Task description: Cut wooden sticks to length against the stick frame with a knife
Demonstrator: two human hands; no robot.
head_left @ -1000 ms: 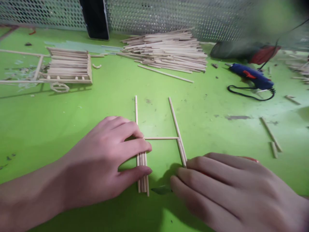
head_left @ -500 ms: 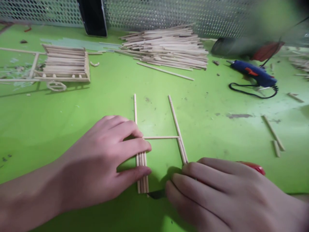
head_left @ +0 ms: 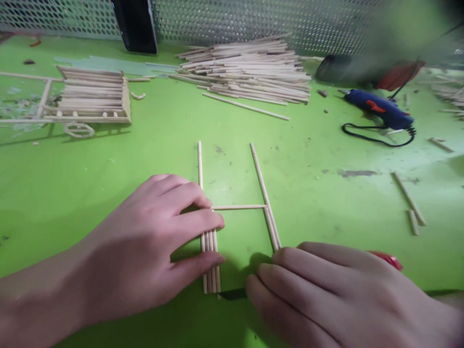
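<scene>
My left hand [head_left: 163,246] presses several thin wooden sticks [head_left: 211,244] side by side on the green table, thumb and fingers closed over them. The outermost of these reaches further up the table. My right hand [head_left: 326,295] is closed round a knife; its dark blade [head_left: 232,294] touches the lower end of the bundle, and a red end [head_left: 386,259] shows behind the knuckles. A crosswise stick [head_left: 239,207] runs from the left fingers to a slanted stick [head_left: 260,174] on the right. A shorter stick lies along that one, their lower ends hidden by my right hand.
A small stick-built cart [head_left: 90,96] stands at the left. Behind lies a heap of wooden sticks [head_left: 246,72], with a phone [head_left: 136,26] leaning on the perforated metal screen [head_left: 224,21]. A blue glue gun [head_left: 379,107] and offcuts [head_left: 409,198] lie at right.
The whole view has shifted slightly, so things sit a little further left. Both hands keep their hold, and the blade stays at the bundle's lower end.
</scene>
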